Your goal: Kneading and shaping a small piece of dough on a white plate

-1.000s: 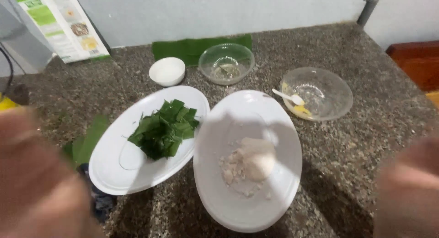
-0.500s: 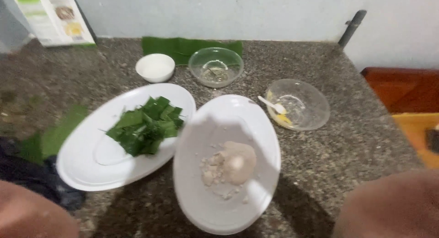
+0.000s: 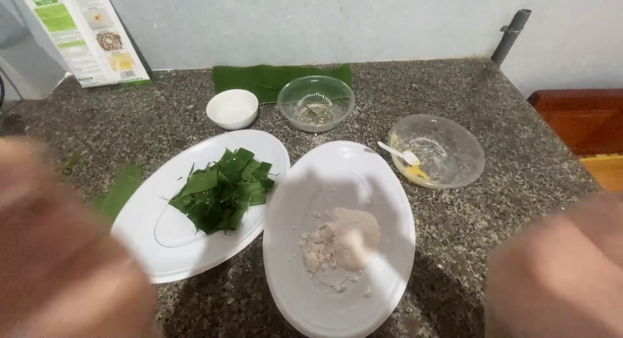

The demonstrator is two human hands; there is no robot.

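- A single head-worn view looks steeply down onto a granite counter (image 3: 493, 85) from close above.
- It faces the far wall (image 3: 324, 20), which runs along the top of the frame.
- Blurred hands sit very near the lens: left hand (image 3: 58, 260) near left, right hand (image 3: 558, 273) near right.

both hands (image 3: 65, 247) blurred, cut off at frame edges, grip unreadable
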